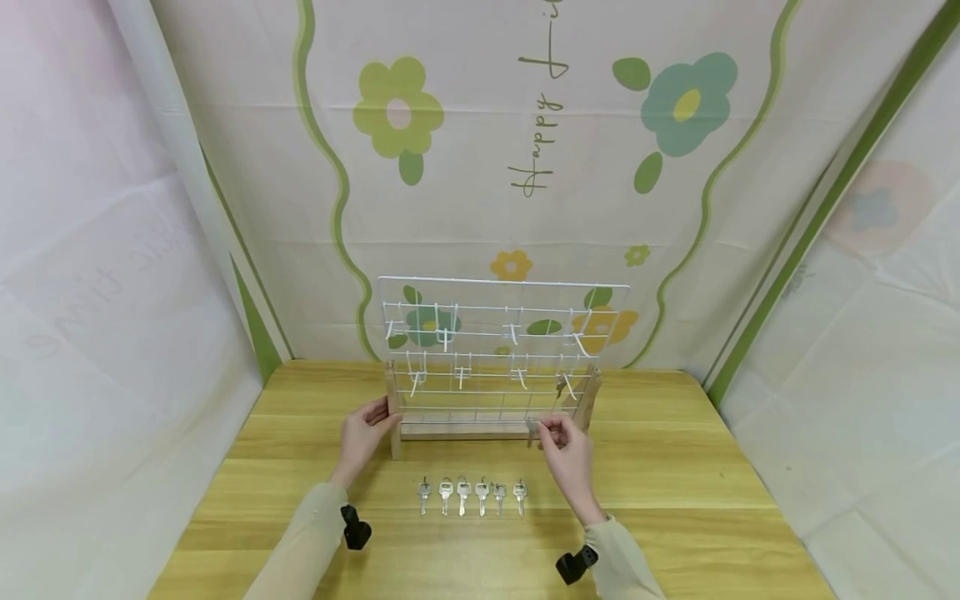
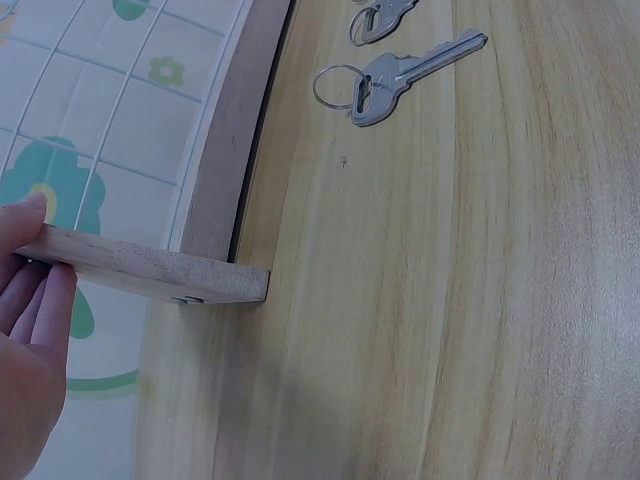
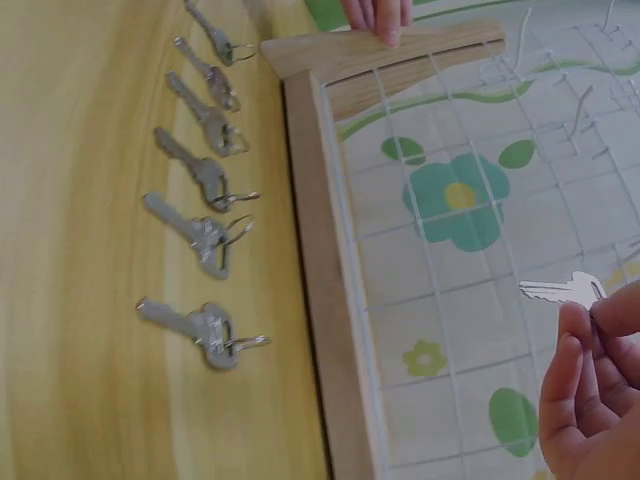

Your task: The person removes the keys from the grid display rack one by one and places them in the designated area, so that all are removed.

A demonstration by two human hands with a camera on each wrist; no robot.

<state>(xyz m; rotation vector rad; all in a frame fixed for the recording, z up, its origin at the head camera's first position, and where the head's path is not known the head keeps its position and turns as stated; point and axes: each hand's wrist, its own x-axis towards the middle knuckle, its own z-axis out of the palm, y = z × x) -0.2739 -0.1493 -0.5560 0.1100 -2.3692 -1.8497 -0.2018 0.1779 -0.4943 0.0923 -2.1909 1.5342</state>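
Observation:
My right hand [image 1: 567, 457] pinches a silver key [image 3: 572, 289] between thumb and fingers, in front of the lower right of a white wire grid rack [image 1: 504, 282]. The key's blade points away from the fingertips. At the rack's left end my left hand [image 1: 363, 436] grips its wooden side post [image 2: 150, 265], thumb on one face and fingers on the other. Another key [image 1: 560, 387] hangs near the lower right hook [image 1: 570, 387]. In front of the rack several keys with rings [image 1: 482, 493] lie in a row on the table.
White hooks [image 1: 446, 337] stick out from the grid in two rows. A wooden bar [image 1: 465, 431] joins the side posts at the bottom. The rack stands on a wood-grain table [image 1: 660, 500], with a flower-printed cloth [image 1: 465, 208] behind it and cloth at both sides.

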